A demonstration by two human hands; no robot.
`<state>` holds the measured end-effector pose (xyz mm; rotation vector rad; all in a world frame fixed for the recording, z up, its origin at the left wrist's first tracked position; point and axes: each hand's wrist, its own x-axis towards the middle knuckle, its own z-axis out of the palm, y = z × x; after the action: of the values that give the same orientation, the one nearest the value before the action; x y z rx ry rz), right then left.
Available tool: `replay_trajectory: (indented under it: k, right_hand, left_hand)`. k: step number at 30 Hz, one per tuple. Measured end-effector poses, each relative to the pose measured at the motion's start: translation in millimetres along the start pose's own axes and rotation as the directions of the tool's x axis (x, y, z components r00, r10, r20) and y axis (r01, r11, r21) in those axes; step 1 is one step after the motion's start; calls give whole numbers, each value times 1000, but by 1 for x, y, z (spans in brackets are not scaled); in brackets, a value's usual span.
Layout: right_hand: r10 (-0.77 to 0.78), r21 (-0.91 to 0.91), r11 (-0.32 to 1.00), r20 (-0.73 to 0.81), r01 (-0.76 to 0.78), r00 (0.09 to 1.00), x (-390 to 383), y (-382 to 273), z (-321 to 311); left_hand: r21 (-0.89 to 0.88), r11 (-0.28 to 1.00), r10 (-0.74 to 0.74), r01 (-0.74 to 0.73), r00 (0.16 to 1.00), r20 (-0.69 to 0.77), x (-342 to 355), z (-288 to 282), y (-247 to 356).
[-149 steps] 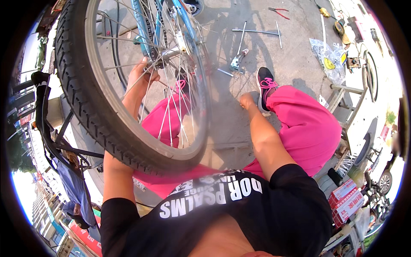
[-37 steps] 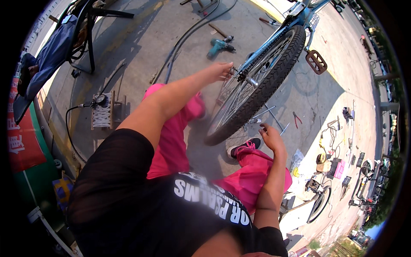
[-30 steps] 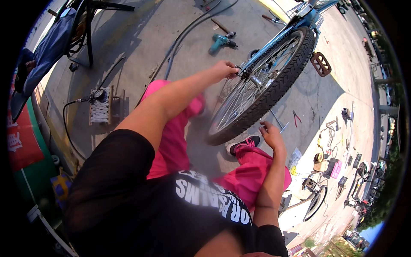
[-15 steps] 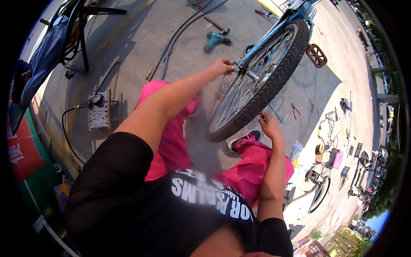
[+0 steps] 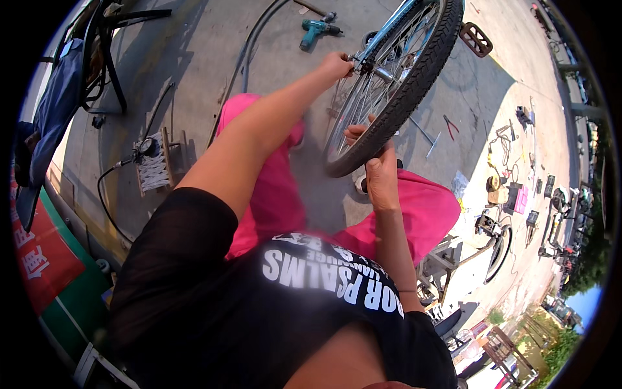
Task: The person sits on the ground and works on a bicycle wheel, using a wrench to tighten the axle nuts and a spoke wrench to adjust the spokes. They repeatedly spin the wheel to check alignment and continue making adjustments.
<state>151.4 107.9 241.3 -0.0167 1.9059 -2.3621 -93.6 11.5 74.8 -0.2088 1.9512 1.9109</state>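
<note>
The bicycle wheel, with a knobbly black tyre and thin spokes, fills the upper middle, attached to a light-blue frame. At the left end of the hub, my left hand is closed in a pinch on a small part at the axle that the fingers partly cover. My right hand is wrapped around the lower part of the tyre, its fingertips showing on the inner side by the spokes. A brown-edged pedal sticks out right of the wheel.
A teal cordless drill lies beyond my left hand, near a dark hose. Red-handled pliers are on the ground to the right. A pump gauge rests on a small stool at left. Several tools and a pink box lie far right.
My right hand has moved up from below the tyre and now grips it, fingers at the spokes. The left hand stays at the axle. The view has shifted slightly.
</note>
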Motion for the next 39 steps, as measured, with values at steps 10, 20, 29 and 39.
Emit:
replay_trajectory:
  k: [10, 20, 29, 39]
  right_hand:
    - [-36, -148, 989, -159, 12, 987, 9, 1, 22]
    - [-2, -38, 999, -180, -5, 984, 6, 7, 13]
    - [29, 2, 1000, -223, -29, 974, 6, 19, 7]
    - [-31, -3, 1000, -168, 31, 985, 11, 13, 15]
  left_hand:
    - [-10, 999, 52, -53, 998, -40, -6, 0, -16]
    - [-135, 991, 16, 0, 992, 122, -52, -6, 10]
    - [-268, 963, 35, 19, 980, 195, -38, -12, -10]
    - [-304, 944, -73, 127, 980, 185, -49, -25, -2]
